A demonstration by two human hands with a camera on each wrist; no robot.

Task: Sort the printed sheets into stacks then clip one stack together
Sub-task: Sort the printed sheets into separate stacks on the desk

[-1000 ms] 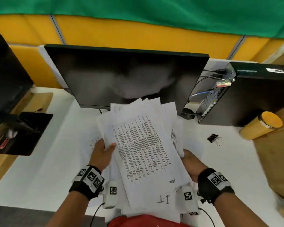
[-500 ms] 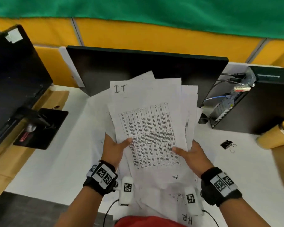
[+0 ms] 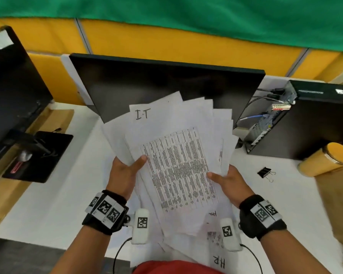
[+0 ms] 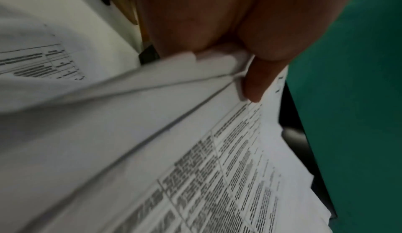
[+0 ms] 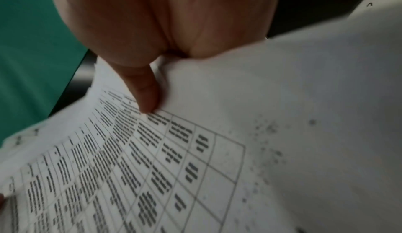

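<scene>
Between the two hands, above the white worktop (image 3: pixel 48 194), a fanned bundle of printed sheets (image 3: pixel 178 165) was held up in front of a dark monitor (image 3: pixel 166 80). The left hand (image 3: pixel 125 175) gripped the bundle's left edge, thumb on top; its fingers were hidden beneath the paper. The right hand (image 3: pixel 229 183) gripped the right edge the same way, only its thumb showing. The front sheet carried a printed table too small to read; a sheet behind it bore "I.T" in handwriting, and "H.R" showed on a lower sheet partly cut off by the frame. Off to the right of the right hand, well apart, a black binder clip (image 3: pixel 264 172) lay on the worktop.
</scene>
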